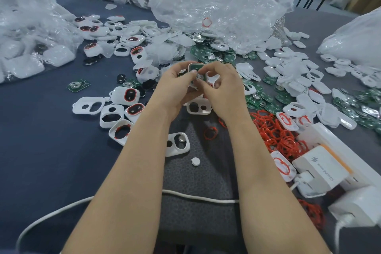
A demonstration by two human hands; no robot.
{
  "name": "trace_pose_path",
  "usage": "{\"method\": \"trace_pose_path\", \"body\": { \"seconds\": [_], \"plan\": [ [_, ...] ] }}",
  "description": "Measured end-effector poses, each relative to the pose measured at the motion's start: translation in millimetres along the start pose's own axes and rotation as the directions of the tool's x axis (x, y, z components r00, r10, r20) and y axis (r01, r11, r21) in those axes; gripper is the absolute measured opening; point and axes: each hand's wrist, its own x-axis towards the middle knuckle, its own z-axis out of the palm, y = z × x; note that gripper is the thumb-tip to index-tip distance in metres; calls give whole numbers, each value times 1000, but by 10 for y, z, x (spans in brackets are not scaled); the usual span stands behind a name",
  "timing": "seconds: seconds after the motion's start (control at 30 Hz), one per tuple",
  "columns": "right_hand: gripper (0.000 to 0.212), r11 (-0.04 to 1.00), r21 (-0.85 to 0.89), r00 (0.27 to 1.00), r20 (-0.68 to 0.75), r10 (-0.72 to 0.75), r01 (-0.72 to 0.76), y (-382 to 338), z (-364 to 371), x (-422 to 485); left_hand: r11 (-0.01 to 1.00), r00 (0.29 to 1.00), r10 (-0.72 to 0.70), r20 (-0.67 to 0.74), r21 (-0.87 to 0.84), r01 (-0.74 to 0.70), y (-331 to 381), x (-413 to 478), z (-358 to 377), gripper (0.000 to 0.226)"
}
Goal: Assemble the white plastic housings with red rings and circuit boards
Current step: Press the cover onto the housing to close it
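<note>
A: Where is the piece in work now?

B: In the middle, above the table (41,130). The left hand (175,86) grips a white housing (189,67) with curled fingers, and a green board (196,67) sits in it. The right hand (223,86) pinches with thumb and forefinger at the lower part of this board. I cannot tell whether it has the board itself or a small metal part on it, because the fingers hide that place.

A: What can go wrong from here?

B: First, I think the board can go in tilted. If the right hand presses while one corner is not in its seat, the board may jam, or a plastic clip may break.

A: And the ring?

B: I cannot see whether this housing has its red ring. If it has not, the finished piece must be opened again. The loose rings (274,134) lie in a heap at the right, near the charger (321,169).

A: Something else?

B: The pinch is small, and the hands are over a crowded place. If the part slips, it falls among the loose housings (78,108) and boards (204,51), and it is easily mixed with them. Then a half-made piece could be taken for a new one, or the small part could be lost under the clutter.
</note>
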Motion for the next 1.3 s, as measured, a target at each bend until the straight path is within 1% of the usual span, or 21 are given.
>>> {"method": "trace_pose_path", "body": {
  "seconds": [0.13,0.2,0.23,0.33,0.43,0.5,0.67,0.83,1.1,1.2,1.3],
  "plan": [
    [12,999,33,1000,8,10,-10,12,1,9,1000,1000,3,-9,-10,-3,-4,0,-3,21],
    [13,992,110,998,16,53,-54,5,-15,19,998,1000,-3,-20,-66,2,4,-4,0,20],
    [16,985,155,997,13,76,-77,1,-27,24,996,1000,-5,-25,-89,3,8,-4,2,20],
    [26,970,208,989,-48,140,-127,-5,-65,45,994,999,-13,-37,-106,9,8,9,3,19],
    [22,952,239,972,-90,218,-192,13,-80,60,993,999,-19,-38,-114,14,4,12,5,17],
    [20,947,246,965,-104,239,-208,25,-80,62,994,999,-22,-41,-112,17,6,7,4,16],
    [20,942,252,959,-116,257,-222,30,-74,58,999,997,-23,-67,-45,20,-3,-4,2,18],
    [22,950,230,965,-104,242,-213,24,-60,56,1000,997,-15,-77,1,16,-19,2,9,21],
    [23,957,209,970,-97,223,-199,12,-63,44,972,990,141,-20,194,-134,-65,11,17,28],
    [23,958,208,971,-94,220,-197,12,-66,48,964,988,156,-20,222,-148,-79,18,17,30],
    [22,960,205,973,-96,211,-188,11,-63,49,966,986,161,-37,211,-150,-91,20,15,29]
  ]
}}
